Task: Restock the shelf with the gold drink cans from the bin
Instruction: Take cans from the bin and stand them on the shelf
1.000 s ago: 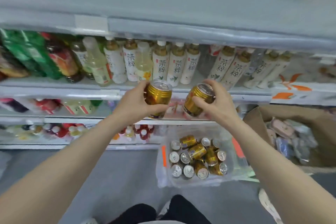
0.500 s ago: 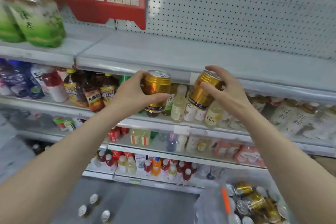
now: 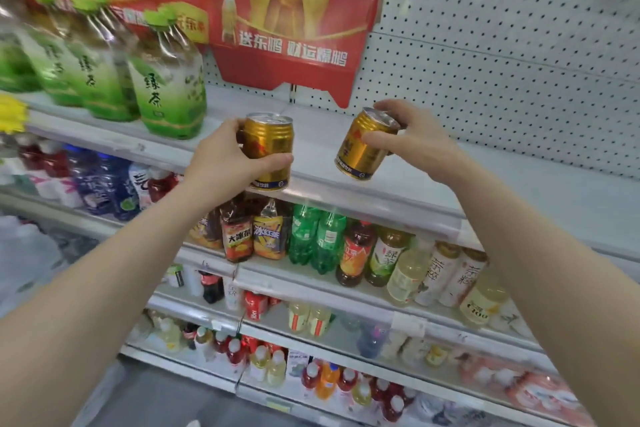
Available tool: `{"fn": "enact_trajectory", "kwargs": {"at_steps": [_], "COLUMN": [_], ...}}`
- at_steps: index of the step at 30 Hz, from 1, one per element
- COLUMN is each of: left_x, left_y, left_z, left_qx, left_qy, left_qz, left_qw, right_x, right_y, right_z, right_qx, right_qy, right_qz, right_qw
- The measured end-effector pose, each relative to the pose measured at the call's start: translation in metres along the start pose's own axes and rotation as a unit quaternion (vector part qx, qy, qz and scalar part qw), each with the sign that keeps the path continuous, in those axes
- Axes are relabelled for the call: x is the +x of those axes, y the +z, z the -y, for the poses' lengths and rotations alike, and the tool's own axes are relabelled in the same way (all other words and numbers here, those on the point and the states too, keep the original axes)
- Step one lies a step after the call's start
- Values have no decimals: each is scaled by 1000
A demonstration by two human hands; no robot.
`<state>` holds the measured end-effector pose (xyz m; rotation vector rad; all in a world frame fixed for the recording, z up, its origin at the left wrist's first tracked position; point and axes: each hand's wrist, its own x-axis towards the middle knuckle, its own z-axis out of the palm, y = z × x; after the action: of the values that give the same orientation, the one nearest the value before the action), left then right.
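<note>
Two ribbed gold cans (image 3: 273,139), silver tops, blue base bands

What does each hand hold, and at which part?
The left hand grips the upright gold can round its side; the right hand holds the tilted gold can near its top.

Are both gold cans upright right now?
No: the right can is tilted in the right hand; the left can is upright in the left hand.
</note>
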<state>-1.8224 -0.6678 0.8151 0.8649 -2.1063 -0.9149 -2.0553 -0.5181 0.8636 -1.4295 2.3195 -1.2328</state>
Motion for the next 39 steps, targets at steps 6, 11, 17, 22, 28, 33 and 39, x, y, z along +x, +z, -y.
{"fn": "enact_trajectory", "kwargs": {"at_steps": [6,11,17,22,28,33,39], "left_x": [62,106,131,143,155,160,158], "left_y": [4,23,43,55,64,74,81], "left_z": [13,23,32,36,37,37,36], "left_qx": [6,29,42,39,36,34,28], "left_qy": [-18,-29,-35,-41,-43,-41,-47], "left_qz": [-24,-19,-12,-7,0,2,0], "left_qw": [1000,999,998,998,998,999,999], "right_x": [106,171,218,229,234,232,229], "right_y": [33,58,77,82,88,87,89], "right_z": [-3,-15,-29,-32,-37,-37,-42], "right_qx": [-85,-131,-175,-179,-194,-172,-240], "right_qy": [-7,-20,-48,-74,-99,-128,-167], "right_qz": [44,84,122,149,94,118,112], "right_qw": [995,988,976,970,971,970,950]}}
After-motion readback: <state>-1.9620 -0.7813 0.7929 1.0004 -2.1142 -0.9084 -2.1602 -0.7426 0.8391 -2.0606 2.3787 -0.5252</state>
